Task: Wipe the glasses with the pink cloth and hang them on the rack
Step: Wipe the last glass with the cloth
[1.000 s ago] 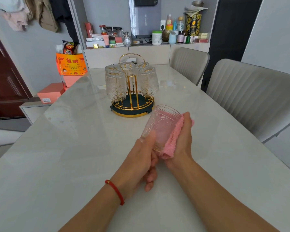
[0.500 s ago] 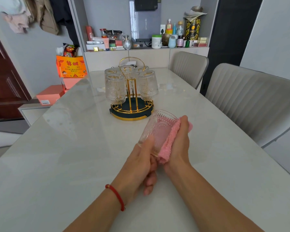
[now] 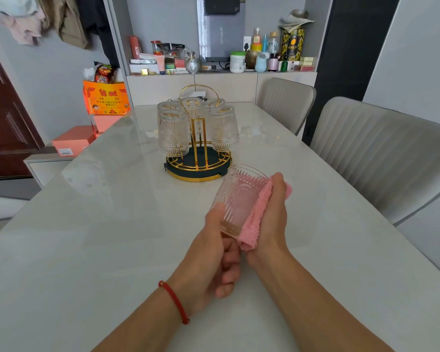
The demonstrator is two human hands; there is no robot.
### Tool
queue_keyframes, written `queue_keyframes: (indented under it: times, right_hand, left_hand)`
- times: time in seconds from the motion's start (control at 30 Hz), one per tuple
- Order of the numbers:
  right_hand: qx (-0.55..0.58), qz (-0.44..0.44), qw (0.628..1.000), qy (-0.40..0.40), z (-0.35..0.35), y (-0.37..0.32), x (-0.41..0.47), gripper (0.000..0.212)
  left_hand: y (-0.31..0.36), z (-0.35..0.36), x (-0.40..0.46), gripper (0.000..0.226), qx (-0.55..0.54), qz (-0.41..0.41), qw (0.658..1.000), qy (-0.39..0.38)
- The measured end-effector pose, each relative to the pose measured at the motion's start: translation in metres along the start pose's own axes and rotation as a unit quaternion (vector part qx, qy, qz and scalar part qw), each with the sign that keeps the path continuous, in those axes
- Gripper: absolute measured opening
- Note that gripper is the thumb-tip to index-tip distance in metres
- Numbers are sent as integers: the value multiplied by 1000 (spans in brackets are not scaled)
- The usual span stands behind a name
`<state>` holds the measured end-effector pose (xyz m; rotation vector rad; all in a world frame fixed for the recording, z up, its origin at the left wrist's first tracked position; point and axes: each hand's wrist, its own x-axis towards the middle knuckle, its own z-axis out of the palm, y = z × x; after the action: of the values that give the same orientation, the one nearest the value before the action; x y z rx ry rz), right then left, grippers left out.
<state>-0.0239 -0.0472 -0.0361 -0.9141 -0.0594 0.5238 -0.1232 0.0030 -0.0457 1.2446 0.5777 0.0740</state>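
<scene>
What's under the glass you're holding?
Under the glass, the pink cloth wraps its right side and shows through the clear wall. The left hand grips its base; the right hand presses the cloth. The fingers beneath are hidden.

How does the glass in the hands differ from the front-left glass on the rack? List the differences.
1. The held glass is tilted, mouth facing away; the front-left rack glass hangs mouth-down.
2. The held glass is gripped by the left hand with the pink cloth pressed on by the right hand; the rack glass is untouched.
Both are clear, embossed tumblers.
</scene>
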Motion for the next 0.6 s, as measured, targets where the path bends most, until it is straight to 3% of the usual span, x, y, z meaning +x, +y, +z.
queue_keyframes:
  times: [0.13, 0.23, 0.37, 0.6]
  right_hand:
    - [-1, 15, 1000, -20, -4, -4, 0, 50]
    - [-23, 9, 1000, 2, -2, 0, 2, 50]
    - [-25, -7, 999, 28, -1, 4, 2, 53]
    - [0, 11, 1000, -21, -3, -2, 1, 51]
  left_hand:
    - [12, -10, -5, 75, -104, -81, 985, -115]
    - [9, -8, -2, 80, -54, -67, 994, -70]
    - [1, -1, -2, 75, 80, 19, 996, 15]
    - [11, -10, -5, 83, -41, -72, 990, -110]
